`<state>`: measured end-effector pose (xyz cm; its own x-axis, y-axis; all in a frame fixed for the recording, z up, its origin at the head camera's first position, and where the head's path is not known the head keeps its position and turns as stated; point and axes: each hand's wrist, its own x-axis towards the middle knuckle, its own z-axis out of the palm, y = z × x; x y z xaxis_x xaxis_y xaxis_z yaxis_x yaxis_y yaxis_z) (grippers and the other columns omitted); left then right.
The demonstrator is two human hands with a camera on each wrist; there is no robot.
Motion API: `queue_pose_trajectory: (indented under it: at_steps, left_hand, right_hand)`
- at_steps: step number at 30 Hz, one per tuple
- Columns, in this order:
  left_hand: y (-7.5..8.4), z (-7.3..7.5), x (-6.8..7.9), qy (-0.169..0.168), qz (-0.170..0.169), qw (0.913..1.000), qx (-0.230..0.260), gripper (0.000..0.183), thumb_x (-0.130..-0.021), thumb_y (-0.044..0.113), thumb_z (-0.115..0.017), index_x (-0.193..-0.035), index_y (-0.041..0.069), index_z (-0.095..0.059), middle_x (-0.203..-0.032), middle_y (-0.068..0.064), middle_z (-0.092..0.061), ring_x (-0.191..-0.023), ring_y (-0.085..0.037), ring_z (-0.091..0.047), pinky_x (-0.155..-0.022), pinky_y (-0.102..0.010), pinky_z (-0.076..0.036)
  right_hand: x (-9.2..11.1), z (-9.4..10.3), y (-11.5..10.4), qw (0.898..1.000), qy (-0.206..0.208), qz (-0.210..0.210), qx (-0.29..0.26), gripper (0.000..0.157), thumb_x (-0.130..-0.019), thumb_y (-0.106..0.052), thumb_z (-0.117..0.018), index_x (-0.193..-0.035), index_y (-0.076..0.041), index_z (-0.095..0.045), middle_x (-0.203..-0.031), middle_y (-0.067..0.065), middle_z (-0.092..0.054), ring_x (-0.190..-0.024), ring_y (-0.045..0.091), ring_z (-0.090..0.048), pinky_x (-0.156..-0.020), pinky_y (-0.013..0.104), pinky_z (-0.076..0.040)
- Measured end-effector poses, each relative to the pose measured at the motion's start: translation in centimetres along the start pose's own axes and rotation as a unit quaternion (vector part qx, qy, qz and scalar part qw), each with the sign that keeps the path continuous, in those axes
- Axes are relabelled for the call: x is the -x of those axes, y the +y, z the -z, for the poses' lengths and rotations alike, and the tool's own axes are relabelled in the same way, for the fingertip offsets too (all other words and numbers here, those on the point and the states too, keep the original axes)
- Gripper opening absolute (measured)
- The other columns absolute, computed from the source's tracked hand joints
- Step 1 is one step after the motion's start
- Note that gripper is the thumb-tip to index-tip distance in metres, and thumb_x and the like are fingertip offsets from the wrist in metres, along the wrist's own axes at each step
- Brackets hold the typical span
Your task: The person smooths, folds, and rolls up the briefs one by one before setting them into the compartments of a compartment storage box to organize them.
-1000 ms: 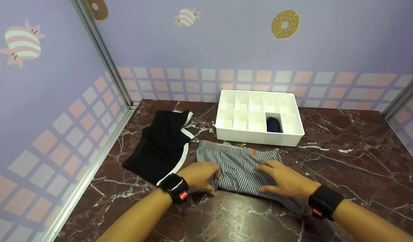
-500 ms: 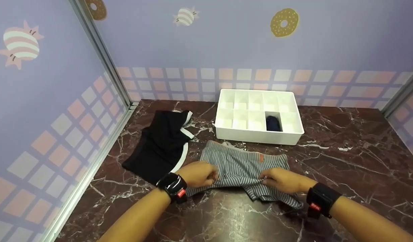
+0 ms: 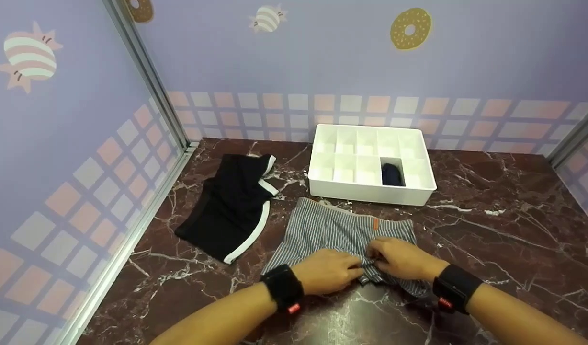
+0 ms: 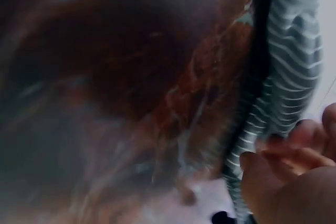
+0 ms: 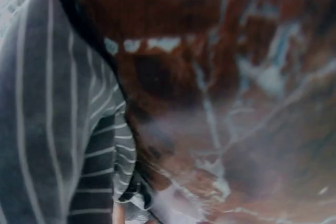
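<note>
Pinching the grey-and-white striped cloth garment [image 3: 318,224] on the dark red marbled tabletop [image 3: 495,239] with the right hand [image 3: 402,258], barely inside its wrist view. Hiding part of its near side behind the left hand [image 3: 326,271]; cannot tell if clamped or apart. Cannot identify the dark navy bundle [image 3: 391,175] in the white compartmented box [image 3: 370,193].
</note>
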<state>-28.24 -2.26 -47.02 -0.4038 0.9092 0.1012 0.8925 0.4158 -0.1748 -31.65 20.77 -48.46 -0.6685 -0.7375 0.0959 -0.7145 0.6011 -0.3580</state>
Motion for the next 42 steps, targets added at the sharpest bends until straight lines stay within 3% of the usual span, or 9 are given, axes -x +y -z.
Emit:
queue_pose_trajectory:
  at_steps: [2, 5, 9, 16, 21, 27, 31, 36, 42]
  left_hand:
    - [0.3, -0.7, -0.7, 0.006, -0.015, 0.9986, -0.05, 0.022, -0.097, 0.028, -0.044, -0.088, 0.021, -0.062, -0.084, 0.011, -0.05, -0.067, -0.002, -0.045, -0.056, -0.013, -0.04]
    - [0.6, -0.8, -1.0, -0.001, -0.023, 0.9989, -0.041, 0.019, -0.093, 0.031, -0.05, -0.084, 0.022, -0.064, -0.085, 0.011, -0.051, -0.07, -0.003, -0.045, -0.058, -0.013, -0.04]
    - [1.2, 0.3, -0.4, -0.007, -0.033, 0.9984, 0.046, 0.013, -0.086, 0.036, -0.058, -0.083, 0.025, -0.065, -0.087, 0.013, -0.05, -0.078, -0.003, -0.044, -0.071, -0.016, -0.04]
    - [2.5, 1.3, 0.9, -0.051, -0.078, 0.9789, 0.182, 0.017, -0.092, 0.035, -0.053, -0.1, 0.028, -0.065, -0.098, 0.02, -0.058, -0.094, 0.007, -0.051, -0.09, -0.01, -0.036]
    - [0.2, 1.7, 2.3, -0.053, 0.009, 0.9703, 0.236, 0.024, -0.091, 0.029, -0.056, -0.113, 0.025, -0.062, -0.114, 0.015, -0.059, -0.107, 0.002, -0.051, -0.096, -0.016, -0.036]
    - [-3.9, 1.7, 5.4, -0.094, 0.129, 0.9679, 0.194, 0.05, -0.074, 0.04, -0.072, -0.119, 0.021, -0.061, -0.119, 0.008, -0.055, -0.111, -0.01, -0.051, -0.097, -0.028, -0.039]
    - [-5.5, 1.2, 6.5, -0.106, 0.135, 0.9707, 0.168, 0.07, -0.066, 0.052, -0.075, -0.125, 0.018, -0.057, -0.123, 0.004, -0.052, -0.114, -0.014, -0.049, -0.098, -0.034, -0.039]
    - [-6.5, 0.5, 6.5, -0.09, 0.13, 0.9768, 0.144, 0.08, -0.064, 0.053, -0.076, -0.129, 0.012, -0.052, -0.131, -0.002, -0.049, -0.121, -0.02, -0.046, -0.101, -0.039, -0.035]
    - [-6.9, 0.5, 6.6, -0.054, 0.135, 0.9823, 0.118, 0.027, -0.077, 0.04, -0.071, -0.095, 0.02, -0.063, -0.103, 0.006, -0.059, -0.098, -0.012, -0.056, -0.088, -0.033, -0.044]
  right_hand:
    - [0.0, 0.1, 0.3, 0.999, -0.015, -0.009, -0.042, 0.022, -0.08, -0.012, -0.066, -0.101, -0.008, -0.06, -0.088, 0.0, -0.061, -0.078, 0.014, -0.058, -0.07, 0.033, -0.05]
    - [0.1, 0.2, 0.9, 0.994, -0.014, -0.036, -0.102, 0.03, -0.09, -0.026, -0.058, -0.111, -0.005, -0.058, -0.094, 0.001, -0.061, -0.082, 0.015, -0.058, -0.073, 0.035, -0.049]
    - [0.5, 0.4, 1.9, 0.99, 0.026, -0.08, -0.116, 0.04, -0.093, -0.037, -0.051, -0.116, -0.005, -0.057, -0.104, 0.006, -0.055, -0.089, 0.019, -0.055, -0.076, 0.042, -0.047]
    - [1.2, 0.6, 2.8, 0.993, 0.033, -0.107, -0.043, 0.045, -0.081, -0.03, -0.07, -0.118, -0.008, -0.057, -0.105, 0.007, -0.046, -0.09, 0.021, -0.051, -0.08, 0.045, -0.046]
    - [1.6, 1.0, 2.8, 0.994, 0.055, -0.091, -0.023, 0.048, -0.08, -0.032, -0.071, -0.119, -0.008, -0.058, -0.111, 0.007, -0.048, -0.099, 0.025, -0.052, -0.084, 0.047, -0.046]
    - [3.0, 1.6, 2.6, 0.997, 0.044, -0.065, 0.002, 0.08, -0.067, -0.054, -0.074, -0.126, -0.005, -0.051, -0.119, 0.015, -0.048, -0.109, 0.032, -0.047, -0.088, 0.054, -0.042]
    - [3.5, 1.8, 2.7, 0.999, 0.014, -0.036, 0.035, 0.103, -0.058, -0.068, -0.071, -0.134, -0.003, -0.044, -0.129, 0.024, -0.044, -0.117, 0.039, -0.042, -0.092, 0.058, -0.038]
    - [3.7, 2.0, 3.7, 0.999, -0.009, -0.036, 0.029, 0.111, -0.054, -0.067, -0.073, -0.138, -0.003, -0.038, -0.138, 0.03, -0.033, -0.125, 0.046, -0.032, -0.096, 0.06, -0.032]
    - [4.3, 2.3, 5.2, 0.999, -0.023, -0.036, -0.008, 0.11, -0.053, -0.057, -0.079, -0.138, 0.0, -0.038, -0.141, 0.032, -0.026, -0.126, 0.051, -0.027, -0.095, 0.064, -0.029]
